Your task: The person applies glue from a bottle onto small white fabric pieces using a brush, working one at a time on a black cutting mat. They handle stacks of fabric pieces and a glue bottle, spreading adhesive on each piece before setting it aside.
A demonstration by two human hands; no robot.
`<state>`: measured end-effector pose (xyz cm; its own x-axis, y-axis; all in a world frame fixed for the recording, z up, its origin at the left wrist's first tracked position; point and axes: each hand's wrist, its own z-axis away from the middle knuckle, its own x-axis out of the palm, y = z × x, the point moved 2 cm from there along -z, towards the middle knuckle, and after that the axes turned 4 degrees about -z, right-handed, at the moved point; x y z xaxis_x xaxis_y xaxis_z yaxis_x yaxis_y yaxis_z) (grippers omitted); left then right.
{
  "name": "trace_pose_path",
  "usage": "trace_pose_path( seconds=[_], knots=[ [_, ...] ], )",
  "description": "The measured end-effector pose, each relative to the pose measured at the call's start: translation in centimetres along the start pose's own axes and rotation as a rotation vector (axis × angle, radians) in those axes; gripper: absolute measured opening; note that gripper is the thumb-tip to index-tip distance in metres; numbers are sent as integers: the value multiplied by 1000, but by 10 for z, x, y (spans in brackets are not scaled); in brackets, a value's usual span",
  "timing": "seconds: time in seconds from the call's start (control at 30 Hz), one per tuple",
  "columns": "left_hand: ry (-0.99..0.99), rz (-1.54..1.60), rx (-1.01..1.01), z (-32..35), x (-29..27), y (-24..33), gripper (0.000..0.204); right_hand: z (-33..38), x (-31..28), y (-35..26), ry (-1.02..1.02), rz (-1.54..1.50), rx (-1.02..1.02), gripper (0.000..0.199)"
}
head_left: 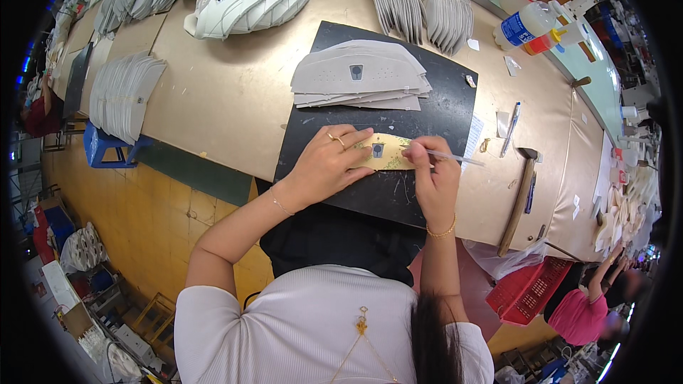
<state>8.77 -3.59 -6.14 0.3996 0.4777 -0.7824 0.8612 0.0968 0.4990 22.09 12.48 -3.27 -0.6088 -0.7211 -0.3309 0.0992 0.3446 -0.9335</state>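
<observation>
A yellow template (393,162) with a small window and green marks lies on a black mat (448,82) right before me. Through its window shows a grey patch with a dark keyhole-like mark; what lies under the template is mostly hidden. My left hand (321,163) presses on the template's left part, its fingers stretched and spread. In my right hand (436,183) is a slim pale pen (462,159), gripped by thumb and fingers, its tip end at the template's right part. Just beyond, a loose pile of grey curved shoe pieces (324,80) rests on the mat.
Bundles of grey pieces (390,0) and nested white shoe uppers (249,3) stand at the back. Bottles (526,25) sit at the right rear. A hammer (518,203) and a blue-white pen (511,129) lie right. A red crate (523,291) and another person (580,313) are beyond the edge.
</observation>
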Motion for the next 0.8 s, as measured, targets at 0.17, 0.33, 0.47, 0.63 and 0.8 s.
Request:
trace_pose_path(
  seconds=[0.17, 0.33, 0.47, 0.63, 0.8],
  knots=[
    [-28, -94, -10, -4, -4, 10, 32, -18, 18, -1, -119, 224, -117, 18],
    [-81, -164, -40, -7, -4, 16, 27, -29, 30, 2, -102, 308, -258, 16],
    [-90, -162, -53, -6, -3, 17, 26, -31, 34, 7, -98, 348, -319, 16],
    [-79, -184, -73, -5, -3, 19, 26, -33, 37, 8, -87, 376, -367, 16],
    [-55, -199, -76, -3, -1, 21, 27, -34, 37, 12, -96, 421, -364, 16]
  ],
)
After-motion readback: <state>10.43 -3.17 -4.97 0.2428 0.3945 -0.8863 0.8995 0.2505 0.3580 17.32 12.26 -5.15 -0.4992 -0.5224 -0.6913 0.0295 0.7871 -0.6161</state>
